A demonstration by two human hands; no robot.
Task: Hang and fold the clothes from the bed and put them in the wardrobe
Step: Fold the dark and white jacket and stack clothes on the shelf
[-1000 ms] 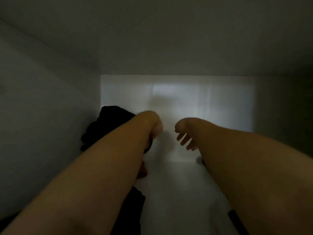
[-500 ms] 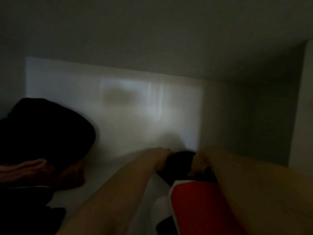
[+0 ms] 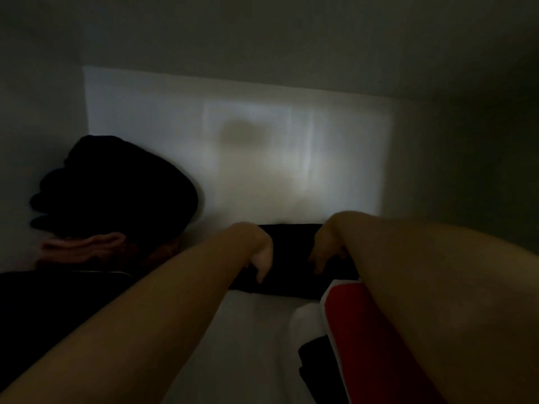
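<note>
Both my arms reach deep into a dim wardrobe compartment. A folded black garment (image 3: 291, 252) lies across the white shelf (image 3: 248, 330) near the back wall. My left hand (image 3: 261, 256) rests on its left part with fingers curled down over it. My right hand (image 3: 325, 252) presses on its right part, fingers bent onto the cloth. Whether the fingers grip the cloth or only press it is hard to tell in the dark. A red, white and black folded garment (image 3: 364, 339) lies under my right forearm.
A heap of dark clothes (image 3: 116, 188) fills the left back corner, with a reddish-brown folded piece (image 3: 84, 249) below it and more black cloth (image 3: 43, 301) in front. The back wall (image 3: 277, 158) is pale; side walls and the ceiling close in.
The view swung right, then back left. My hands dropped from mid-air onto the black garment and have spread apart along it. The red garment came into view.
</note>
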